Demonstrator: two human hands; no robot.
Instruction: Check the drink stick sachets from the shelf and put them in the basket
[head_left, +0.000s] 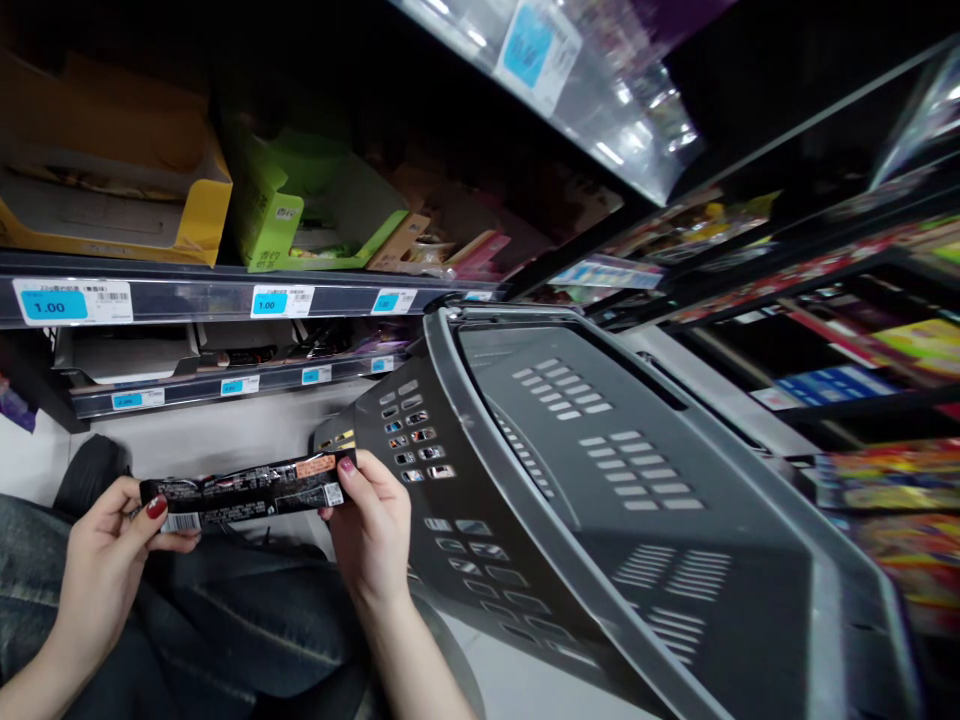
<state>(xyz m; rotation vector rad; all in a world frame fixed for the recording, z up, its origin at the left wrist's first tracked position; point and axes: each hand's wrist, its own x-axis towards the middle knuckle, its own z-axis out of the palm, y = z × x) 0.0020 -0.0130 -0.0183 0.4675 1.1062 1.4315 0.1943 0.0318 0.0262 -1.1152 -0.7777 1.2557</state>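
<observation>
A long, narrow black snack packet [247, 492] with small print, a barcode and an orange patch is stretched level between my two hands above my lap. My left hand [112, 560] pinches its left end, thumb on top. At the packet's right end, my right hand [371, 525] grips it the same way, thumb near a small square code. The fingers beneath the packet are partly hidden. Close beside my right hand stands a grey plastic shopping basket [465, 430] with slotted walls.
Ahead, a shelf [180, 300] carries a yellow display box [202, 215], a green display box [262, 220] and price tags. On the lower shelf [187, 390] sit open cartons with dark packets. Blurred shelves of goods [900, 470] run along the right. White floor [277, 360] shows below.
</observation>
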